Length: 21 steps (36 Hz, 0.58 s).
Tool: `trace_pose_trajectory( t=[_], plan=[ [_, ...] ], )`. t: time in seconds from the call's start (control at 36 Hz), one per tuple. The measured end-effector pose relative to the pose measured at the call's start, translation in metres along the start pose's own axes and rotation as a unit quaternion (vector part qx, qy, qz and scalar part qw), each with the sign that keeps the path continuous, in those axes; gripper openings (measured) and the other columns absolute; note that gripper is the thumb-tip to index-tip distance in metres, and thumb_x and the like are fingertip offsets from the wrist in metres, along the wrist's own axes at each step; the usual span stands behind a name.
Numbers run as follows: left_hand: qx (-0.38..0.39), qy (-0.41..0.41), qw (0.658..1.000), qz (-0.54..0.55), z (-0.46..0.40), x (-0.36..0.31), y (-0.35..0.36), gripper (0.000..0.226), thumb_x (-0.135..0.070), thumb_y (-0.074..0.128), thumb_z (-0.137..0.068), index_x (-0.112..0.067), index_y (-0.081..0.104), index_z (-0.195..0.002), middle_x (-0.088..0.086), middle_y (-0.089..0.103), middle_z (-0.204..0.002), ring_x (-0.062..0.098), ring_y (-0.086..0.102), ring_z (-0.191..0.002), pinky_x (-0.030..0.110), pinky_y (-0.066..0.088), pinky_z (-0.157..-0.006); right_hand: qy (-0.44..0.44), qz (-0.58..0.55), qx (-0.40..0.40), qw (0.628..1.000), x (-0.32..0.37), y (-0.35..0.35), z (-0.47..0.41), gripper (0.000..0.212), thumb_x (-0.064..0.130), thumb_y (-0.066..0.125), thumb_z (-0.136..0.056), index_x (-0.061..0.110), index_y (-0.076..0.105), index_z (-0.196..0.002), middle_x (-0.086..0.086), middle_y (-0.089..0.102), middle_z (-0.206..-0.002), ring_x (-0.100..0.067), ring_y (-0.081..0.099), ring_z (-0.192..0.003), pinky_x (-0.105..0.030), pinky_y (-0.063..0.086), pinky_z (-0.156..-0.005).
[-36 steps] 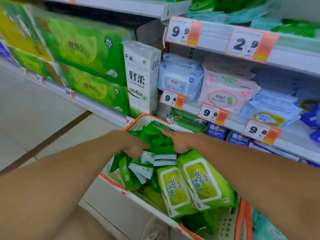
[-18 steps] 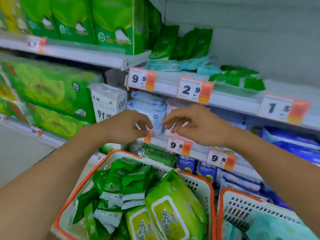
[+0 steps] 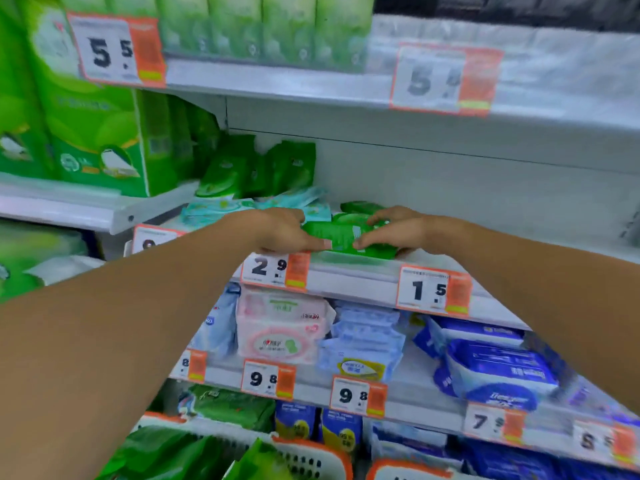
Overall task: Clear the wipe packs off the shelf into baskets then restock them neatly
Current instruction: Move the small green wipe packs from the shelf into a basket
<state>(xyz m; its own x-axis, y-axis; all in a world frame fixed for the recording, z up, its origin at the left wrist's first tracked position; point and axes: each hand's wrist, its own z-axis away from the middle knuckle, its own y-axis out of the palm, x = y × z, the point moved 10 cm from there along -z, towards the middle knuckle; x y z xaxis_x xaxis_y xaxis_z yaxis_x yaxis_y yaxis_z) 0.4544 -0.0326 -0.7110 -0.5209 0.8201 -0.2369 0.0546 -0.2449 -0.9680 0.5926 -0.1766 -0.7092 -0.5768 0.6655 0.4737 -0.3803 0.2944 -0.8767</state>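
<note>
Both my hands reach up to the middle shelf point(image 3: 353, 275). My left hand point(image 3: 284, 232) and my right hand point(image 3: 394, 232) grip the two ends of a small stack of flat green wipe packs point(image 3: 341, 235) lying at the shelf's front edge, above the 2.9 price tag. More green packs point(image 3: 256, 171) stand upright at the back left of that shelf, with pale teal packs point(image 3: 225, 207) lying flat in front of them. At the bottom, a white basket with an orange rim point(image 3: 311, 457) holds green wipe packs point(image 3: 173, 455).
The right part of the middle shelf behind my right hand is bare. Below it lie pink point(image 3: 280, 327), light blue point(image 3: 363, 344) and dark blue point(image 3: 498, 372) packs. Green tissue bundles point(image 3: 90, 133) fill the left bay. A second basket's rim point(image 3: 408, 471) shows at bottom right.
My hands left the basket empty, rose past the lower shelf, and now grip green packs on the middle shelf. The view tilted upward, so the baskets dropped to the bottom edge.
</note>
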Motion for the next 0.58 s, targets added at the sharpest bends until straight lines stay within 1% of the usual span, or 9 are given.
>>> trace_pose_trajectory(
  t=[0.06,0.11,0.17,0.25,0.33,0.39,0.42,0.5,0.58],
  plan=[
    [0.013,-0.002,0.999,0.039,-0.010,-0.008,0.002,0.078,-0.074,0.064,-0.075,-0.018,0.044,-0.125,0.008,0.059,-0.132,0.024,0.062,-0.088,0.031,0.056,-0.075,0.005,-0.067,0.005,0.998,-0.003,0.007,-0.013,0.062,0.035,0.084,-0.078,0.014,0.058,-0.129,-0.009,0.064,-0.123,-0.022,0.064,-0.111,-0.038,0.055,-0.094],
    [0.014,-0.001,0.997,0.076,-0.017,-0.015,0.000,0.087,-0.065,0.074,-0.073,-0.021,0.037,-0.139,0.005,0.061,-0.119,0.021,0.065,-0.085,0.029,0.056,-0.065,0.003,-0.114,0.045,0.992,-0.002,0.016,-0.022,0.047,0.039,0.079,-0.083,0.020,0.058,-0.120,0.000,0.066,-0.107,-0.013,0.065,-0.091,-0.030,0.058,-0.077],
    [0.011,-0.006,0.995,0.097,-0.024,-0.018,-0.002,0.110,-0.063,0.078,-0.069,-0.023,0.020,-0.154,-0.001,0.055,-0.124,0.021,0.064,-0.097,0.029,0.057,-0.070,0.021,-0.172,0.042,0.984,-0.002,0.011,-0.033,0.034,0.049,0.066,-0.091,0.017,0.061,-0.102,0.000,0.065,-0.093,-0.011,0.063,-0.072,-0.025,0.053,-0.061],
    [-0.020,-0.036,0.986,0.161,-0.033,-0.019,-0.004,0.110,-0.062,0.084,-0.061,-0.007,0.038,-0.145,0.005,0.060,-0.111,0.020,0.059,-0.085,0.025,0.051,-0.070,0.052,-0.149,-0.032,0.987,-0.008,-0.009,-0.059,0.042,0.050,0.070,-0.088,0.012,0.063,-0.103,-0.005,0.066,-0.089,-0.018,0.064,-0.067,-0.025,0.050,-0.054],
    [-0.061,-0.037,0.965,0.252,-0.042,-0.018,-0.003,0.108,-0.049,0.090,-0.061,-0.001,0.040,-0.144,0.007,0.056,-0.132,0.022,0.057,-0.109,0.023,0.041,-0.084,0.077,-0.096,0.028,0.992,-0.008,0.007,-0.073,0.027,0.044,0.069,-0.088,0.017,0.063,-0.085,0.000,0.068,-0.074,-0.014,0.063,-0.056,-0.019,0.050,-0.052],
    [-0.060,-0.013,0.945,0.322,-0.044,-0.016,-0.004,0.115,-0.045,0.096,-0.049,-0.004,0.044,-0.143,0.003,0.059,-0.134,0.018,0.062,-0.112,0.025,0.048,-0.090,0.101,-0.061,0.050,0.992,-0.008,0.014,-0.078,0.028,0.043,0.059,-0.090,0.022,0.056,-0.072,0.004,0.057,-0.064,-0.011,0.053,-0.050,-0.016,0.040,-0.053],
    [-0.063,-0.003,0.935,0.348,-0.043,-0.012,-0.007,0.111,-0.041,0.098,-0.044,-0.005,0.052,-0.138,0.004,0.066,-0.125,0.017,0.069,-0.101,0.029,0.055,-0.087,0.109,-0.049,0.051,0.991,-0.007,0.014,-0.080,0.028,0.043,0.057,-0.090,0.023,0.054,-0.070,0.005,0.053,-0.064,-0.010,0.049,-0.053,-0.017,0.037,-0.057],
    [-0.078,0.021,0.934,0.349,-0.031,0.000,-0.020,0.054,-0.020,0.093,-0.062,-0.008,0.067,-0.107,0.005,0.076,-0.093,0.020,0.074,-0.079,0.035,0.061,-0.075,0.109,-0.048,0.064,0.991,-0.005,0.014,-0.093,0.022,0.036,0.059,-0.090,0.024,0.051,-0.072,0.004,0.049,-0.076,-0.012,0.045,-0.070,-0.022,0.039,-0.063],
    [-0.161,0.032,0.934,0.318,-0.013,0.018,-0.047,0.039,-0.012,0.092,-0.064,-0.012,0.062,-0.088,0.004,0.070,-0.082,0.019,0.067,-0.072,0.027,0.056,-0.062,0.092,-0.055,0.059,0.993,-0.003,0.011,-0.096,0.022,0.035,0.068,-0.090,0.023,0.052,-0.081,0.000,0.045,-0.084,-0.013,0.038,-0.073,-0.025,0.040,-0.066]
  ],
)
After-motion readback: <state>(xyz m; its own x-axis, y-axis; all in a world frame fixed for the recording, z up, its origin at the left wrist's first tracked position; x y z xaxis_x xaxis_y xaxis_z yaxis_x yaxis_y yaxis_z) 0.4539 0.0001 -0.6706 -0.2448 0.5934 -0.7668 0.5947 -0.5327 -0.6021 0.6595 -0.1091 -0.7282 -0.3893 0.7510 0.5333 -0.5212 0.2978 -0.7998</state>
